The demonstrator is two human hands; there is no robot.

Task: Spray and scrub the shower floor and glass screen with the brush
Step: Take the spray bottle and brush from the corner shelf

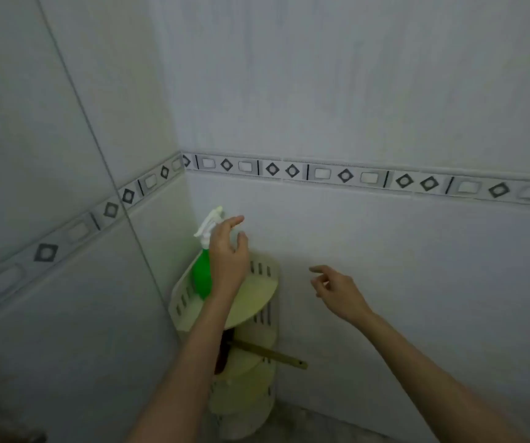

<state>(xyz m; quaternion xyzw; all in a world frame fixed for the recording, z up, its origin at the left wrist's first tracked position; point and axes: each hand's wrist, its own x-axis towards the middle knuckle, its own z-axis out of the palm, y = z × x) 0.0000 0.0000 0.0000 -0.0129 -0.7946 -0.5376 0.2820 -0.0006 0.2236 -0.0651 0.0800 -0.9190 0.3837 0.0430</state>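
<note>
- Left hand (228, 260) is reaching up at 12 o'clock, fingers spread, gripping nothing, beside bottle (202, 276) on shelf (257, 287).
- Right hand (337, 292) is hovering at 3 o'clock, loosely curled, empty.

Dim, soft, wide-angle view with no glare.

Even, weak light leaves a faint shadow on the tiled wall (385, 91) near the right hand (337, 292); the tile border (321, 174) bows with lens distortion, and detail is smeared and darker toward the near-left corner.
</note>
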